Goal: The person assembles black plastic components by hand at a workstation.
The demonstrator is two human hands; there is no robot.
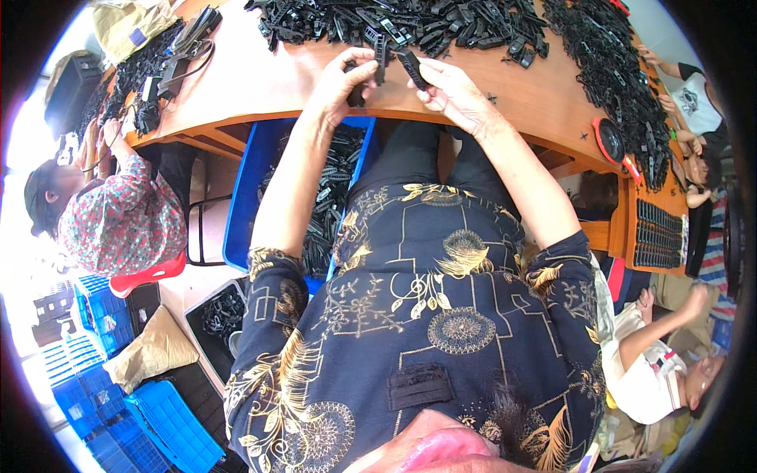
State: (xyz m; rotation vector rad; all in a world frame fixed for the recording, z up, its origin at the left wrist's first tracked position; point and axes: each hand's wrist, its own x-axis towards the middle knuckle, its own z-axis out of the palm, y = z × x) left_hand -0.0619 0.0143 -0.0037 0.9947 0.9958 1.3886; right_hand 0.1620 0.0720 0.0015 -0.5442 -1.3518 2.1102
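Note:
Above the near edge of the wooden table, my left hand (341,82) is closed on a slim black plastic part (380,60) that stands upright between thumb and fingers. A second black piece (356,96) shows below, tucked in the same palm. My right hand (456,93) pinches a short black plastic part (412,69), tilted toward the left hand. A small gap separates the two parts. Just beyond my hands lies a large heap of similar black plastic parts (410,24).
A blue bin (246,201) of black parts stands below the table edge, left of my legs. A red-rimmed round tool (609,140) lies on the right near another heap (623,87). A co-worker (126,213) sits at the left; other people are at the right.

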